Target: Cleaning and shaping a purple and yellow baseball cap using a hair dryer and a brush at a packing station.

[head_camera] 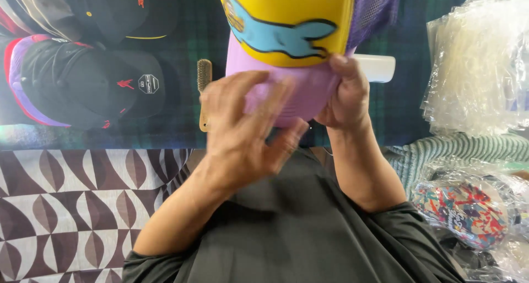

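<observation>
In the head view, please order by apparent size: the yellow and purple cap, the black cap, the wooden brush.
1. Yellow and purple cap, though nearness to the camera enlarges it.
2. Black cap, possibly similar in reality.
3. Wooden brush, partly hidden behind the left hand.

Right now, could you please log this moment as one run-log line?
right hand: grips cap brim | left hand: open at brim, blurred | brush: on plaid cloth

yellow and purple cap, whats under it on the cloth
Under the yellow and purple cap lies dark plaid cloth. A wooden brush pokes out on one side, a white cylinder on the other. The cap and both hands cover whatever lies between them.
</observation>
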